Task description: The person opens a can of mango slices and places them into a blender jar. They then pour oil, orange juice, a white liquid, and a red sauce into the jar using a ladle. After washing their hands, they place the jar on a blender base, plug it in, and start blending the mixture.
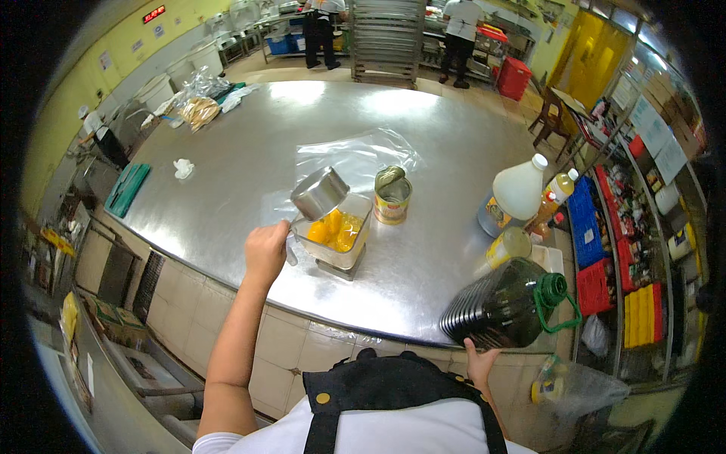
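My left hand [266, 253] grips the handle of a metal measuring cup [319, 193], which is tipped over a clear plastic container [363, 232]. Yellow-orange fruit pieces [334, 230] and clear liquid lie in the container, which sits on a small scale [343, 271]. To its right stands an opened tin can [391, 201] with its lid bent up. At the table's front edge, my right hand [481, 361] has thumb and fingers apart, close against a large dark green bottle [493, 306]; whether they touch cannot be told.
A clear plastic bag [357, 150] lies flat on the steel table [238, 170]. On the right are a big white-capped jug [513, 190], smaller bottles [558, 190] and a jar [510, 247]. Bags [201, 102] lie far left. Crates [587, 215] fill the right-hand shelves. Several people work beyond.
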`<action>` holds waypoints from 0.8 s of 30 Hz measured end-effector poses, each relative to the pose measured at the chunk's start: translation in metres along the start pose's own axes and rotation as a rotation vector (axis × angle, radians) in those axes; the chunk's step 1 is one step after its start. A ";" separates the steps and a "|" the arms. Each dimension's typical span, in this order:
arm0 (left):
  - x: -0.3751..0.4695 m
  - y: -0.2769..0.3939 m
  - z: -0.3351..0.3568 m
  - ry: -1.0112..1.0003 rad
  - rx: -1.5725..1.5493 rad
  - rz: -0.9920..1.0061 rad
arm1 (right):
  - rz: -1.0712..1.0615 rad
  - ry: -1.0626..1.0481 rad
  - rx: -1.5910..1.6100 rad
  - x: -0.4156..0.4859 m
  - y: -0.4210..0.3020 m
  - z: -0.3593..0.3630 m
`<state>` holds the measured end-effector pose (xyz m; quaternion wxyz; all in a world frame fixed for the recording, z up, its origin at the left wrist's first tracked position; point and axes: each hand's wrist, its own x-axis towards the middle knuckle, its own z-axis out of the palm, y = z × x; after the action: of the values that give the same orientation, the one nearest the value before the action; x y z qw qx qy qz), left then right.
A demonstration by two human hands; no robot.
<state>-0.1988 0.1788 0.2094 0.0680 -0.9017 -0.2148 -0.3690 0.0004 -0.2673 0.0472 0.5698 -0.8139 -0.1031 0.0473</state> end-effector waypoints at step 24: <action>-0.039 0.044 0.040 -0.099 0.236 -0.277 | -0.645 0.301 0.047 0.256 -0.086 -0.092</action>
<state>-0.1788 0.1376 0.1555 0.1110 -0.8664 -0.3817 -0.3023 0.2580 -0.2664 0.1702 0.5828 -0.7239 -0.2686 -0.2533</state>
